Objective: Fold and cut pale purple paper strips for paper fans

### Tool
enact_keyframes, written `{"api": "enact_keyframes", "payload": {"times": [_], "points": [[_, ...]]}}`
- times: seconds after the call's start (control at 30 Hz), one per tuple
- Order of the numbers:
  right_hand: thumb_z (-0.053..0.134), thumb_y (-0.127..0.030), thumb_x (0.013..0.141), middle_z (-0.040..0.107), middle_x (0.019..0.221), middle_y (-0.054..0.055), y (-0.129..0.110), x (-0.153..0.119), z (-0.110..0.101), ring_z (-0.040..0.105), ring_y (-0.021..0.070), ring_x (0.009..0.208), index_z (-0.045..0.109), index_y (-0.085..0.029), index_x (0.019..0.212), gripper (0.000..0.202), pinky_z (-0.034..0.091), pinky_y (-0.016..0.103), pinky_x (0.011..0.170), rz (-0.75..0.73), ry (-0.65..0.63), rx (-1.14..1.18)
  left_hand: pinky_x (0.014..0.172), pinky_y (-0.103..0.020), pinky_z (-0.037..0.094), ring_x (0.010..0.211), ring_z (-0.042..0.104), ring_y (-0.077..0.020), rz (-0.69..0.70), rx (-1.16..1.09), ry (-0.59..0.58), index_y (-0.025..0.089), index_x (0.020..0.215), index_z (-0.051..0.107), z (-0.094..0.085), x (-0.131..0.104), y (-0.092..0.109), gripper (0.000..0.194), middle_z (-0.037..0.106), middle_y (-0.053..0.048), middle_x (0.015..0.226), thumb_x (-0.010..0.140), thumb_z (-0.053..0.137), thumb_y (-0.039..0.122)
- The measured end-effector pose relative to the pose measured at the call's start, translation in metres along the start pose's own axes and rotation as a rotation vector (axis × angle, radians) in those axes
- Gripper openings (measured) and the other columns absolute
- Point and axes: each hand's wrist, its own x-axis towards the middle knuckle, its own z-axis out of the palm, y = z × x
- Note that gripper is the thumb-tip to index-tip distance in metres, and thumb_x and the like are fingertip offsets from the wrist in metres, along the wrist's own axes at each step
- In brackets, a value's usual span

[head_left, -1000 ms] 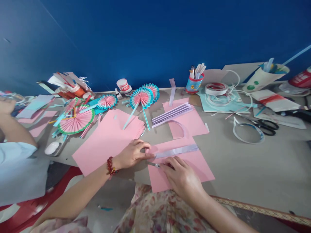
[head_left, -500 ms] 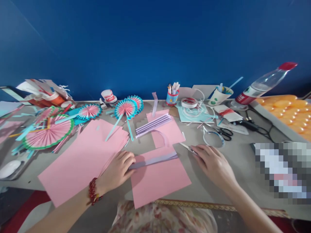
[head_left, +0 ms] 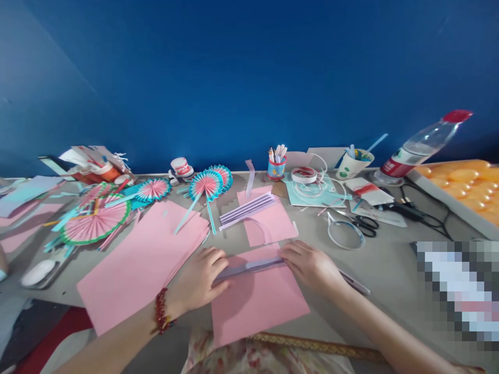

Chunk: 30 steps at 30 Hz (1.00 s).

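Note:
A folded light-purple paper strip (head_left: 249,267) lies across the upper part of a pink paper sheet (head_left: 259,309) in front of me. My left hand (head_left: 200,280) is closed on the strip's left end, thumb below and fingers above. At the other end my right hand (head_left: 310,266) pinches the strip, its fingertips partly hidden. A slim craft-knife-like tool (head_left: 355,283) rests on the table beside my right forearm, partly covered by it. Behind the sheet, pleated purple paper (head_left: 247,209) sits on another pink piece (head_left: 273,224).
To the left are a pink paper stack (head_left: 140,265) and pleated paper fans (head_left: 205,186). Scissors (head_left: 365,224), a tape roll (head_left: 345,234), a pen cup (head_left: 276,169) and a bottle (head_left: 413,153) stand or lie toward the back right.
My right hand has let go of the knife-like tool and moved left onto the strip's right end. My left hand stays at the left end. The view has shifted slightly.

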Motion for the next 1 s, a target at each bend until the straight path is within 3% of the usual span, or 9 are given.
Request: {"api": "enact_keyframes", "payload": {"times": [0.1,0.2,0.37,0.57,0.7,0.83,0.93,1.0], "points": [[0.044,-0.022,0.098,0.071,0.094,0.008,0.0,0.003,-0.005,0.064,0.0215,0.092,0.068,-0.021,0.095,0.024,0.05,0.033,0.079,0.026,0.026,0.078,0.092,-0.04,0.048,0.104,0.058,-0.0249,0.015,-0.02,-0.008,0.02,0.112,0.063,0.002,0.022,0.017,0.025,0.063,-0.008,0.109,0.094,0.062,0.037],[0.048,-0.027,0.097,0.07,0.089,0.005,-0.002,0.005,-0.012,0.064,0.0197,0.084,0.066,-0.022,0.087,0.022,0.048,0.03,0.073,0.086,0.013,0.141,0.087,-0.036,0.049,0.095,0.062,-0.022,-0.001,-0.036,-0.026,0.02,0.101,0.067,0.005,0.037,0.023,0.017,0.066,-0.005,0.1,0.098,0.057,0.033],[0.053,-0.043,0.096,0.066,0.076,0.001,0.004,0.009,-0.019,0.06,0.0162,0.07,0.062,-0.022,0.076,0.03,0.04,0.026,0.061,0.187,-0.032,0.27,0.079,-0.03,0.05,0.09,0.066,-0.0199,-0.063,-0.112,-0.037,0.021,0.106,0.068,0.001,0.047,0.02,0.026,0.068,-0.004,0.097,0.1,0.054,0.043],[0.049,-0.046,0.097,0.063,0.074,-0.001,0.016,0.029,-0.019,0.055,0.0137,0.066,0.06,-0.022,0.077,0.034,0.036,0.024,0.06,0.247,-0.034,0.373,0.074,-0.028,0.048,0.082,0.066,-0.0184,-0.118,-0.047,0.024,0.02,0.085,0.065,-0.005,0.064,0.011,0.02,0.068,-0.002,0.087,0.099,0.051,0.023],[0.047,-0.044,0.096,0.06,0.068,-0.002,0.02,0.044,-0.018,0.055,0.0136,0.064,0.057,-0.022,0.074,0.033,0.035,0.024,0.059,0.268,-0.048,0.311,0.077,-0.028,0.049,0.088,0.066,-0.0189,-0.136,-0.016,0.099,0.021,0.104,0.06,-0.003,0.078,0.009,0.012,0.068,-0.004,0.098,0.098,0.05,0.023],[0.046,-0.041,0.096,0.063,0.071,-0.001,0.023,0.055,-0.017,0.058,0.0146,0.064,0.058,-0.022,0.077,0.03,0.037,0.025,0.059,0.299,-0.043,0.263,0.085,-0.034,0.049,0.102,0.064,-0.0232,-0.115,0.046,0.143,0.021,0.135,0.044,0.004,0.097,0.006,0.042,0.067,-0.007,0.109,0.094,0.054,0.019],[0.044,-0.039,0.097,0.067,0.094,0.006,0.023,0.054,-0.019,0.061,0.0181,0.074,0.061,-0.02,0.094,0.025,0.042,0.029,0.066,0.35,0.052,0.173,0.086,-0.04,0.047,0.098,0.063,-0.0265,-0.138,0.119,0.163,0.015,0.133,0.047,0.0,0.109,-0.006,0.042,0.066,-0.01,0.1,0.092,0.042,0.005],[0.047,-0.035,0.096,0.065,0.104,0.009,0.02,0.046,-0.02,0.062,0.0198,0.082,0.06,-0.019,0.103,0.022,0.045,0.031,0.071,0.301,0.092,0.108,0.087,-0.044,0.046,0.1,0.06,-0.0294,-0.16,0.154,0.192,0.012,0.129,0.05,-0.008,0.11,-0.013,0.039,0.064,-0.013,0.101,0.093,0.04,0.005]]}}
